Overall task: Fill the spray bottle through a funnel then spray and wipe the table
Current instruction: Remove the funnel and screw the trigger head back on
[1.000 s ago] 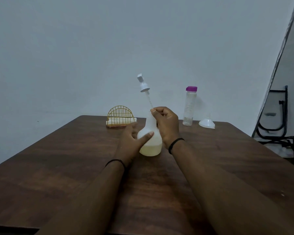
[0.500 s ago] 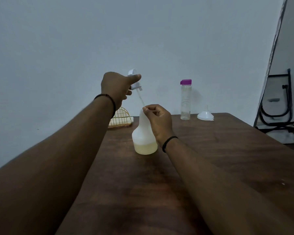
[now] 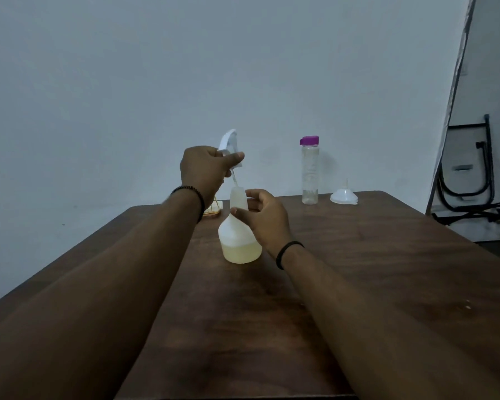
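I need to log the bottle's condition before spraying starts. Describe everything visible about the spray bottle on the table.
The spray bottle is white, translucent plastic with a wide rounded base narrowing to a slim neck. It stands upright on the brown wooden table, pale yellowish liquid filling its lowest part. Its top is off: the left hand holds the white trigger head above it, with the thin dip tube angled down into the neck. The right hand is at the neck, its fingers loosely curved around it.
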